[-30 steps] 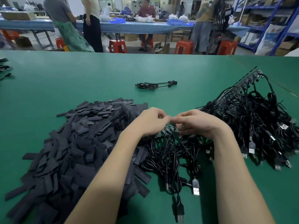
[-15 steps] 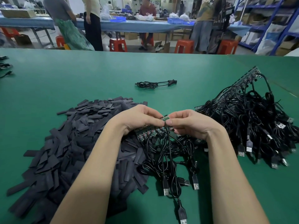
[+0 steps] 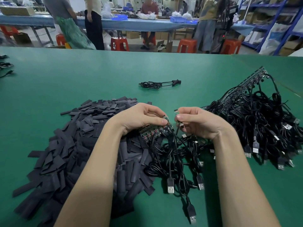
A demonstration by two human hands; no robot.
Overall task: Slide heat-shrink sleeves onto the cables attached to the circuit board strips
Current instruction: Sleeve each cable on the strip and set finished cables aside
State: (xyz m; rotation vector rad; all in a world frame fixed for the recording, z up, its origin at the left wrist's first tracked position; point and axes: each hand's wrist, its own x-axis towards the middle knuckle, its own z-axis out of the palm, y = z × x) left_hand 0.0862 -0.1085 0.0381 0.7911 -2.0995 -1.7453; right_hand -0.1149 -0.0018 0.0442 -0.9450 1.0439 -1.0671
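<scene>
Left hand [image 3: 141, 118] pinches circuit board strip [image 3: 155, 131], cables [image 3: 173, 154] hanging below. Right hand [image 3: 198, 122] pinches small board piece [image 3: 176, 112], just apart. Sleeve pile [image 3: 78, 145] lies left on table [image 3: 82, 79].

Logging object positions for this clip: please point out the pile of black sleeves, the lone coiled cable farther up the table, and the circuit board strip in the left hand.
pile of black sleeves [image 3: 78, 145], head view, middle of the heap.
lone coiled cable [image 3: 151, 84], head view, on its coiled loops.
circuit board strip [image 3: 154, 131], head view, green face below the left thumb.
</scene>
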